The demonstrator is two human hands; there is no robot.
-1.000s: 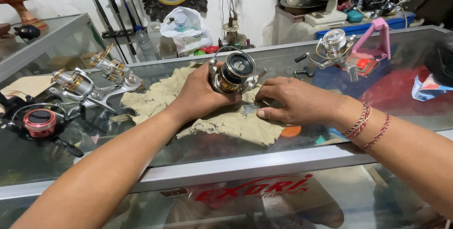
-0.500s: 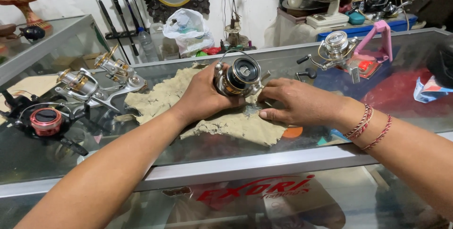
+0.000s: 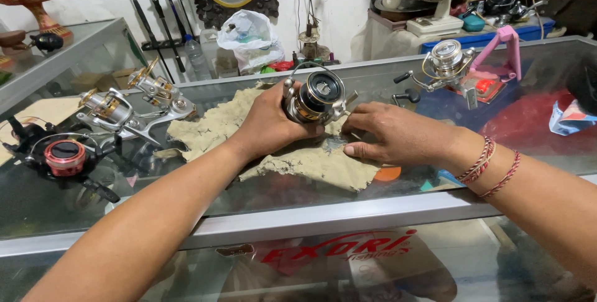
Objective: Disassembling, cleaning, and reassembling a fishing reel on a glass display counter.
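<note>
The left hand (image 3: 268, 125) is wrapped around a spinning fishing reel (image 3: 314, 97), fingers closed on its body from the left and underneath, holding it just above a tan, dirt-stained cloth (image 3: 298, 159) spread on the glass counter (image 3: 186, 205). The reel sits near the middle of the counter's far half, its spool facing up and toward the camera. It has a dark, nearly black spool with a round opening at the front, a gold band around the spool skirt, and a silver metal body; a thin wire bail arches over the top, and a short silver stub sticks out on its right side. The right hand (image 3: 398, 134) lies on the cloth just beside the reel, palm down, its fingers curled loosely with the tips close to the reel's right side; whether they pinch anything cannot be told. Red string bracelets (image 3: 491, 165) circle the right wrist. To the left on the counter lie two silver and gold reels (image 3: 134, 106) and a black and red reel (image 3: 62, 156). Farther right stands another silver reel (image 3: 446, 59) next to a pink stand (image 3: 505, 50).
</note>
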